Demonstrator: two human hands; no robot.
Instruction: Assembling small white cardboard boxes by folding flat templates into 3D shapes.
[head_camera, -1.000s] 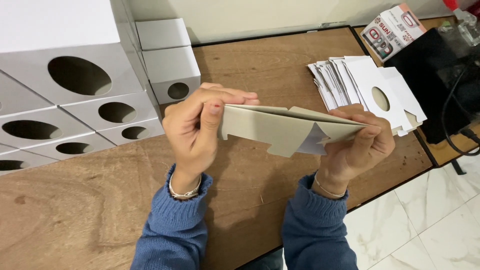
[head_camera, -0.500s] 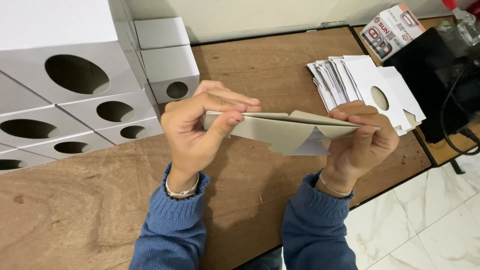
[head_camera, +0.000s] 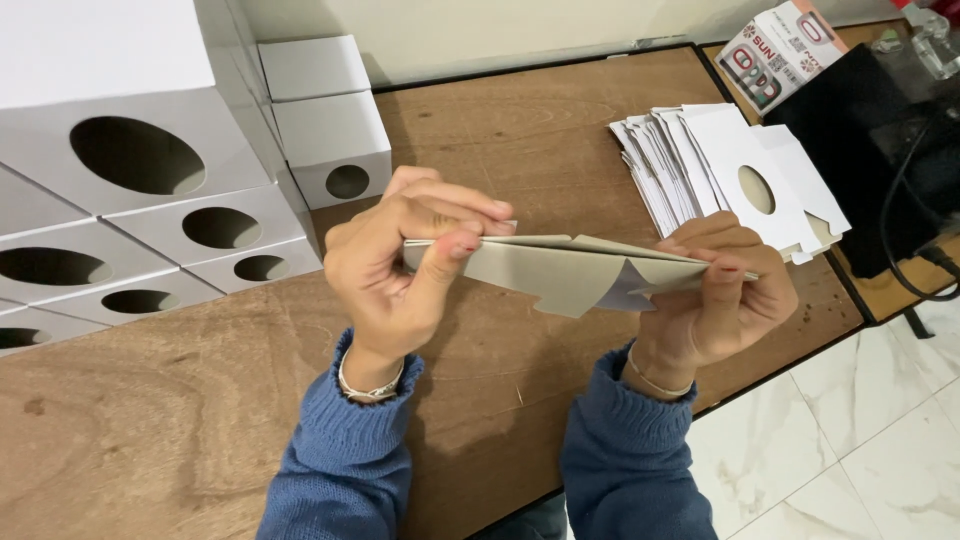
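Above the near edge of the wooden surface (head_camera: 520, 130), the left hand (head_camera: 400, 270) and right hand (head_camera: 725, 290) are each pinching, in a closed grip, one end of a flattened grey cardboard box blank (head_camera: 560, 270). Beyond the right hand, a stack of flat white blanks (head_camera: 730, 175) is lying; folded white boxes with round holes (head_camera: 150, 200) are standing at the left edge.

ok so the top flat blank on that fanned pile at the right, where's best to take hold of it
Judging by its pose, take the top blank by its free near-right flap, coming from the table's right edge with the right hand. The flat blanks are fanned, so that edge overhangs those below, leaving room for a thumb above and fingers beneath. Avoid the round hole; thin card there would probably buckle.
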